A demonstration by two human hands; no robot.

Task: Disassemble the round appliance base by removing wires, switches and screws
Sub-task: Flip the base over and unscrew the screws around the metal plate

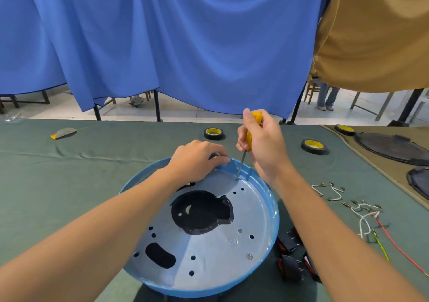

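Wires and switches lie removed, right of the base. Right hand grips a screwdriver at its far rim; left hand grips that rim; one near screw is left.

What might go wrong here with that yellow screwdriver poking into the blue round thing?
The screwdriver in the right hand might slip off the screw and jab the left hand, gripping the rim of the base close by. The right arm may also knock the switches lying under it.
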